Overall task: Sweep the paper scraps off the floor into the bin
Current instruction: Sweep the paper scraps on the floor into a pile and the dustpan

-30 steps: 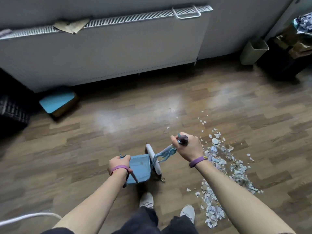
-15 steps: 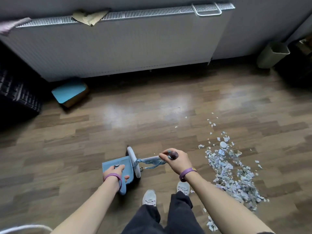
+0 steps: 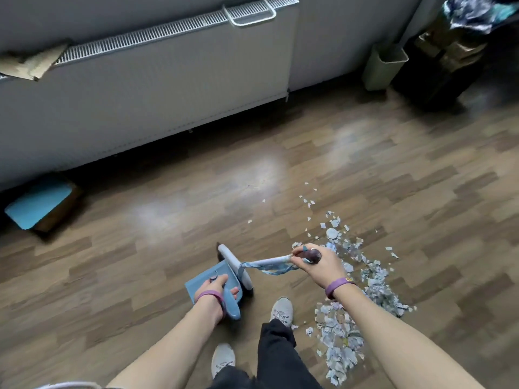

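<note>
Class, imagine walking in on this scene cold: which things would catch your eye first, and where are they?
The pale paper scraps strewn over the wooden floor at lower right. Beside them, the left hand holds a blue dustpan while the right hand grips a brush. A small bin stands by the far wall.

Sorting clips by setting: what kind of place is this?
Probably a room in a home: a wall radiator, wood-look laminate floor, a small waste bin in the corner, and a blue-topped box under the radiator.

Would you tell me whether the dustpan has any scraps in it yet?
Empty as far as visible: the dustpan tray shows bare blue; the paper scraps lie on the floor.
</note>
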A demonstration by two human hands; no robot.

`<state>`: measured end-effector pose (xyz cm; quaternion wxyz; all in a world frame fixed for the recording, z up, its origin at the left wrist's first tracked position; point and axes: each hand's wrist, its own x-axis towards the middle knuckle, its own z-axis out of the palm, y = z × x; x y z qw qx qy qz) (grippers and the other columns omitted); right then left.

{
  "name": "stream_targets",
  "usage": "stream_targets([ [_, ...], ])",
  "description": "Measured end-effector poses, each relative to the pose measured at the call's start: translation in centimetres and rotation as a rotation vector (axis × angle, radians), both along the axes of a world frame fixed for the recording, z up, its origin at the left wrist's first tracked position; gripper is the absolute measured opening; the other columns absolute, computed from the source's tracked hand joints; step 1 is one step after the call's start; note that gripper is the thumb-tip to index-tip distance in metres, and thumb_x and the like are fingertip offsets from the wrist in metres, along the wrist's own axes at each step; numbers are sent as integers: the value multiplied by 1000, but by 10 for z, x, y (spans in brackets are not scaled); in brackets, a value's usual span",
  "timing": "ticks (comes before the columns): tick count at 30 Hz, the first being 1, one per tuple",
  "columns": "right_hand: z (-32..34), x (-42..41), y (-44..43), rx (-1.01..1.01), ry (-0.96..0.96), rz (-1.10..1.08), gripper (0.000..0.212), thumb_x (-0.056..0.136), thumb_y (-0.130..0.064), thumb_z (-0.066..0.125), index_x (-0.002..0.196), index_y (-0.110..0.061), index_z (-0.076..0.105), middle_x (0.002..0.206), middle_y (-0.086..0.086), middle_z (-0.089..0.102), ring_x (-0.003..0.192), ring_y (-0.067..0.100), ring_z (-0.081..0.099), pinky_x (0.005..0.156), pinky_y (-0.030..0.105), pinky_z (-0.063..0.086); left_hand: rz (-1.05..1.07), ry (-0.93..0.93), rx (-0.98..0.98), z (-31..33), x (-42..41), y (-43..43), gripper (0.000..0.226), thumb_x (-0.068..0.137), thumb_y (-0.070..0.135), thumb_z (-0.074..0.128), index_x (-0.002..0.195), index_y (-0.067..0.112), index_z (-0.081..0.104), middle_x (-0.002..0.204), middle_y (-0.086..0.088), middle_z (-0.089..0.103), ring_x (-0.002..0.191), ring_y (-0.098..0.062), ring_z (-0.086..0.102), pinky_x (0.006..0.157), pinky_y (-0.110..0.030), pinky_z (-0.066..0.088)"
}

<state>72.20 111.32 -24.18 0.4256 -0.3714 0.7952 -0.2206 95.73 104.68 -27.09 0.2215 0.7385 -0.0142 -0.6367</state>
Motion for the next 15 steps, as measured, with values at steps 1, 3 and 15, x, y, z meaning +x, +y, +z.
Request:
stream_targets([
  [1,2,-20,0,-5,12,-35,5,74,-39,74,75,-39,68,84,-11,72,83,10,66,75,28,53,-29,9,0,-1,-20,-5,43,92,8,58,132,17,45,112,-19,55,74,-35,62,75,-45,50],
  [3,3,-58,5,-6,33,-141,4,74,-38,74,76,-37,71,83,-11,72,82,10,67,74,30,54,-123,28,-8,-7,-61,-13,38,92,10,58,127,16,47,111,-18,56,61,-32,62,60,-39,52],
  [15,12,-200,60,-51,160,-705,5,78,-28,70,75,-25,70,68,0,67,68,23,61,62,29,49,-702,42,-108,-16,-242,-36,10,89,11,62,92,13,52,82,-14,64,35,-20,60,50,-26,49],
])
